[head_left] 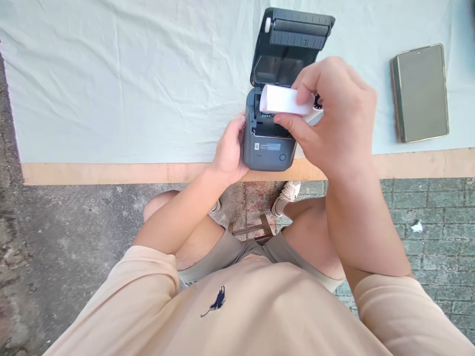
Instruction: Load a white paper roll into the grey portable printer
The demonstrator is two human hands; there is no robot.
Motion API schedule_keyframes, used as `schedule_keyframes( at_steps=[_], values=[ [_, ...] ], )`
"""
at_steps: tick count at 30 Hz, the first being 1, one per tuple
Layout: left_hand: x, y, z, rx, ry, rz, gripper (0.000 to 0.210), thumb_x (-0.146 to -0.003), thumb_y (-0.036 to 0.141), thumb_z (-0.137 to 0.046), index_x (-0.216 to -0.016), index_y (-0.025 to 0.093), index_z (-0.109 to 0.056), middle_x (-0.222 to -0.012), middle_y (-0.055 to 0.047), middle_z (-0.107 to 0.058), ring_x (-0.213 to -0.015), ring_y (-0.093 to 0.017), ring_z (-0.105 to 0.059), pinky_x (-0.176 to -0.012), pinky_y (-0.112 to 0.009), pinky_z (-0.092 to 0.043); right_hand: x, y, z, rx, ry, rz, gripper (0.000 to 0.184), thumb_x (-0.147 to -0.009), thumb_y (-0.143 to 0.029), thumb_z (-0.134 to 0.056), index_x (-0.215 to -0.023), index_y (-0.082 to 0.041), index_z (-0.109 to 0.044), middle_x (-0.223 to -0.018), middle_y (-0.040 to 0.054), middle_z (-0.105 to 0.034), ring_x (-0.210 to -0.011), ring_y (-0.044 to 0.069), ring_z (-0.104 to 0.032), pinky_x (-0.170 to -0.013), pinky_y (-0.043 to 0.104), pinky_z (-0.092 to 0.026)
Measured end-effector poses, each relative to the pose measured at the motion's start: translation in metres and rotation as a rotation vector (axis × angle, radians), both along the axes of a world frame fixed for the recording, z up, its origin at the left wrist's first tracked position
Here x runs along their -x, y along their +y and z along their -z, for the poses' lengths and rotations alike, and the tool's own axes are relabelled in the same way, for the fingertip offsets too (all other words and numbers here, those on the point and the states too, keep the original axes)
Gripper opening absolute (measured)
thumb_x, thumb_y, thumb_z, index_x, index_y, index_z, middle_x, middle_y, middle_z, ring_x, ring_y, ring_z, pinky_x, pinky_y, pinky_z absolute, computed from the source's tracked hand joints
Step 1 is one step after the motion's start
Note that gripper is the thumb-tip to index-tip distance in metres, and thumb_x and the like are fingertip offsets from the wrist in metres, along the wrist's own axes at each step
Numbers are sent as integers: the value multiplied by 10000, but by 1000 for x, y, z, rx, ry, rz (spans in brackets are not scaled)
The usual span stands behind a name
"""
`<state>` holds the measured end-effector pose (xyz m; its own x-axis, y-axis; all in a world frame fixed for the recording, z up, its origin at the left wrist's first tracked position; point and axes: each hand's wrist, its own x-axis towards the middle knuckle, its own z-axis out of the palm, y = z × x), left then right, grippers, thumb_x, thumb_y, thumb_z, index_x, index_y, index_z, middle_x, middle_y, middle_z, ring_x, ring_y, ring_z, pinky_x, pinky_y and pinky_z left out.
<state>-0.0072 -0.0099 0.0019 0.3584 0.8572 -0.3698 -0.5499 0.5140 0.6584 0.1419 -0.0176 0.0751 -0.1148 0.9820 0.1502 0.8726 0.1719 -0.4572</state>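
A dark blue-grey portable label printer (pixel 267 157) sits at the front edge of the table, its hinged lid (pixel 293 44) swung up and back. My left hand (pixel 230 151) is wrapped round the printer's left side, with the fingers partly hidden behind it. Between the thumb and fingers of my right hand (pixel 337 109) is a white paper roll (pixel 282 100), held over the printer's paper bay. The roll lies roughly crosswise, and its right end is covered by my fingers. Whether it touches the bay I cannot tell.
To the right lies a dark smartphone (pixel 423 94), which seems to rest on a flat object. A pale wrinkled cloth (pixel 129 89) covers the table, leaving a wooden front edge (pixel 111 173) bare. Part of a wooden stool (pixel 256 228) shows between my legs.
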Motion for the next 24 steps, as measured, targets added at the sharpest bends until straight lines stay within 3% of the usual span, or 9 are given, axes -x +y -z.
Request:
schedule_keyframes(
  at_steps=[6, 11, 17, 24],
  values=[
    [-1, -1, -1, -56, -4, 10, 329, -968, 329, -347, -924, 214, -653, -1088, -20, -765, -1319, -214, -605, -989, -313, -586, 1, -2, -5, 92, -137, -6, 119, -820, -212, -572, -855, -282, -482, -1104, 43, -658, -951, 267, -603, -815, 403, -430],
    [-2, -2, -3, -54, 11, -8, 318, -986, 296, -336, -951, 193, -635, -1108, -15, -747, -1313, -205, -609, -1003, -310, -573, 2, -5, -10, 116, -328, -13, 161, -852, -233, -547, -998, -295, -519, -974, 28, -659, -910, 265, -582, -876, 427, -373],
    [-2, -3, 1, -72, 19, -32, 238, -971, 262, -398, -948, 194, -624, -994, -2, -746, -1281, -194, -631, -1024, -306, -565, -1, -9, -14, 113, -408, -10, 185, -858, -243, -540, -1036, -293, -548, -936, 65, -660, -974, 304, -562, -793, 410, -346],
    [-2, -3, -2, -90, 42, -20, 251, -976, 256, -393, -986, 178, -632, -1024, -2, -740, -1338, -207, -593, -1073, -334, -546, 2, -10, -17, 132, -397, 34, 298, -849, -203, -500, -1104, -311, -610, -1090, 49, -687, -947, 285, -571, -650, 375, -299]
  ],
)
